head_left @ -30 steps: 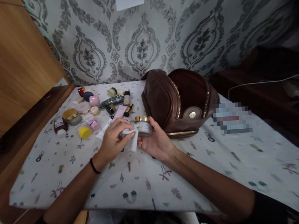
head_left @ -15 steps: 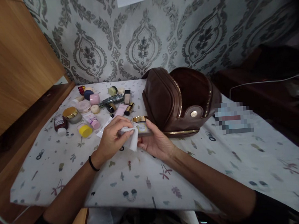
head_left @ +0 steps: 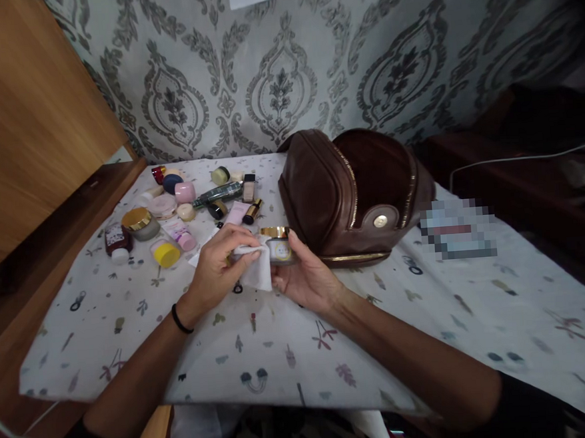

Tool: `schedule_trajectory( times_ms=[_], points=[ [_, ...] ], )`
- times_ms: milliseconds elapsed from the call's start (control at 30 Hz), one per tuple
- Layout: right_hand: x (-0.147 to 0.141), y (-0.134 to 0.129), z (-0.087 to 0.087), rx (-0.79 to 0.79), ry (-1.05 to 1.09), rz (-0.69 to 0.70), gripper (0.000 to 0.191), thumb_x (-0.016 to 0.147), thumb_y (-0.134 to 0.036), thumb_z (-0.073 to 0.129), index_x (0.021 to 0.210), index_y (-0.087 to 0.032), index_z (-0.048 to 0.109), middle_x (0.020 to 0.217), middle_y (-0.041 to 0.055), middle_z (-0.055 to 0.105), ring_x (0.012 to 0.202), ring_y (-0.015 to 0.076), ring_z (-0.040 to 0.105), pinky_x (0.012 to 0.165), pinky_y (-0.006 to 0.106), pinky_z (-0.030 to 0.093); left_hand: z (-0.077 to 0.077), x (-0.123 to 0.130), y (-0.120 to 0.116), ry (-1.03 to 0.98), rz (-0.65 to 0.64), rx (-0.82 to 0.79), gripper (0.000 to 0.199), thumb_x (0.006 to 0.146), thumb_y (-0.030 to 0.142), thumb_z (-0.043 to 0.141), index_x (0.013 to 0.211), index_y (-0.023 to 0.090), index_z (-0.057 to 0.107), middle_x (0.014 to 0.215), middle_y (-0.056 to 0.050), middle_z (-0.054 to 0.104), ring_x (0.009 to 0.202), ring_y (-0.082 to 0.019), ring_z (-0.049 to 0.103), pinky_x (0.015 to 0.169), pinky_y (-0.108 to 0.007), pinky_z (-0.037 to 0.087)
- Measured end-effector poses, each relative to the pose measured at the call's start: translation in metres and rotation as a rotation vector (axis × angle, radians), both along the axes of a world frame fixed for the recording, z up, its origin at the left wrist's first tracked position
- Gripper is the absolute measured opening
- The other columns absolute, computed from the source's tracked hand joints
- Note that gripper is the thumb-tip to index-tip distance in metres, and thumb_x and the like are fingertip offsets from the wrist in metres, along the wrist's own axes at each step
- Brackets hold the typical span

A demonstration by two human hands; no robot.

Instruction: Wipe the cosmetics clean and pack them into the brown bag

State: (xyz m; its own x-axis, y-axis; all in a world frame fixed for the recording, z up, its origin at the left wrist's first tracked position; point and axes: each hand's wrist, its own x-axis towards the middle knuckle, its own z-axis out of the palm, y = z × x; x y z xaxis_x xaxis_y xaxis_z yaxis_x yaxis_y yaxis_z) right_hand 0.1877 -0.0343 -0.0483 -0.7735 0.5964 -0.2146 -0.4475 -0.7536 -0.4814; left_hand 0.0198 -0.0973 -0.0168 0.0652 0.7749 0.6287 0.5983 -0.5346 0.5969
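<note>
My right hand (head_left: 309, 274) is wrapped round a cosmetic jar (head_left: 279, 249) with a gold lid and a pale label, held above the front part of the table. My left hand (head_left: 220, 267) pinches a folded white wipe (head_left: 257, 269), which touches the jar's left side and hangs down below it. Part of the jar is hidden behind the wipe and fingers. Just beyond my left hand lie a pink tube (head_left: 238, 213) and a black-and-gold bottle (head_left: 252, 212).
A brown leather bag (head_left: 316, 197) stands unzipped on the patterned tablecloth (head_left: 302, 352), right of the jar. Several cosmetics lie at the left, among them a gold-lidded jar (head_left: 141, 224), a yellow-capped jar (head_left: 166, 253) and a dark red bottle (head_left: 118, 241). A blurred-out packet (head_left: 457, 229) lies right of the bag.
The jar has turned slightly in my right hand, and its label faces differently. The wipe hangs more spread out and a little higher. Both hands keep their grip.
</note>
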Motion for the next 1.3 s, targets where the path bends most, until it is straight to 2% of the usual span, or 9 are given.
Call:
schedule_trajectory(
  times_ms=[133,233,333,533,667,867,1000,1100,1300],
  points=[
    [0.0015,0.0038,-0.0008,-0.045,0.011,0.012,0.034,0.083,-0.047,0.074,0.095,-0.016,0.067,0.074,0.0003,0.07,0.057,0.011,0.059,0.048,0.019,0.047,-0.0014,0.0026,-0.0012,0.018,-0.08,-0.033,0.005,0.091,0.024,0.065,0.094,0.021,0.069,0.096,-0.005,0.066,0.094,-0.018,0.063,0.083,-0.032,0.052],
    [0.0021,0.0046,0.0009,-0.03,0.024,0.03,0.032,0.083,-0.044,0.074,0.094,-0.016,0.066,0.075,0.0009,0.07,0.06,0.0117,0.061,0.046,0.019,0.045,-0.0019,0.0033,-0.0012,0.007,-0.09,-0.024,0.004,0.091,0.022,0.065,0.093,0.02,0.068,0.095,-0.005,0.066,0.092,-0.017,0.063,0.082,-0.031,0.051],
    [0.0022,0.0034,0.0028,-0.015,0.017,0.037,0.031,0.079,-0.042,0.076,0.096,-0.017,0.067,0.078,0.0002,0.072,0.06,0.012,0.062,0.047,0.019,0.046,-0.0017,0.0023,-0.0005,-0.009,-0.042,0.0,0.003,0.091,0.02,0.064,0.093,0.02,0.067,0.093,-0.004,0.067,0.09,-0.017,0.063,0.081,-0.03,0.05],
    [0.0024,-0.0012,0.0019,0.009,-0.055,0.013,0.031,0.069,-0.037,0.085,0.087,-0.02,0.067,0.073,-0.0034,0.07,0.055,0.0101,0.06,0.047,0.018,0.043,-0.002,-0.0015,0.0021,-0.05,0.143,0.023,0.003,0.09,0.018,0.063,0.089,0.02,0.065,0.086,-0.001,0.066,0.081,-0.015,0.06,0.069,-0.027,0.045],
    [0.0004,-0.0031,0.0011,-0.022,-0.053,-0.019,0.035,0.063,-0.035,0.09,0.084,-0.02,0.067,0.071,-0.0048,0.069,0.055,0.0092,0.058,0.045,0.018,0.041,-0.0027,-0.0019,0.0024,-0.055,0.129,0.006,0.002,0.09,0.018,0.063,0.09,0.019,0.065,0.087,-0.001,0.065,0.081,-0.014,0.06,0.069,-0.026,0.045],
    [-0.001,0.001,-0.0006,-0.059,-0.038,-0.077,0.03,0.072,-0.035,0.086,0.088,-0.019,0.068,0.073,-0.0033,0.07,0.055,0.0086,0.057,0.049,0.018,0.047,-0.0037,0.0013,0.0005,-0.047,0.011,-0.033,0.003,0.091,0.02,0.064,0.093,0.02,0.065,0.092,-0.004,0.066,0.088,-0.017,0.061,0.077,-0.03,0.048],
    [0.0012,0.0048,0.0019,-0.086,-0.037,-0.025,0.03,0.08,-0.043,0.077,0.093,-0.018,0.067,0.072,-0.0025,0.07,0.052,0.0085,0.056,0.046,0.018,0.048,-0.0041,0.0038,-0.0005,-0.006,-0.031,-0.033,0.002,0.091,0.02,0.064,0.093,0.02,0.065,0.094,-0.004,0.067,0.091,-0.017,0.062,0.081,-0.031,0.049],
    [0.0016,0.0038,0.0046,-0.068,-0.038,0.018,0.032,0.084,-0.046,0.073,0.095,-0.017,0.066,0.072,-0.0017,0.069,0.053,0.0097,0.058,0.045,0.018,0.047,-0.0034,0.004,-0.0009,-0.012,-0.007,-0.03,0.002,0.091,0.02,0.064,0.093,0.02,0.064,0.092,-0.003,0.066,0.089,-0.017,0.062,0.079,-0.029,0.049],
    [-0.0015,-0.0032,0.0052,0.038,-0.1,0.015,0.033,0.077,-0.048,0.079,0.09,-0.021,0.066,0.072,-0.0024,0.069,0.056,0.0117,0.06,0.044,0.019,0.044,-0.0016,-0.0001,0.0013,-0.038,0.133,0.031,0.004,0.09,0.016,0.063,0.089,0.02,0.064,0.087,-0.001,0.065,0.082,-0.015,0.061,0.073,-0.028,0.048]
  ],
)
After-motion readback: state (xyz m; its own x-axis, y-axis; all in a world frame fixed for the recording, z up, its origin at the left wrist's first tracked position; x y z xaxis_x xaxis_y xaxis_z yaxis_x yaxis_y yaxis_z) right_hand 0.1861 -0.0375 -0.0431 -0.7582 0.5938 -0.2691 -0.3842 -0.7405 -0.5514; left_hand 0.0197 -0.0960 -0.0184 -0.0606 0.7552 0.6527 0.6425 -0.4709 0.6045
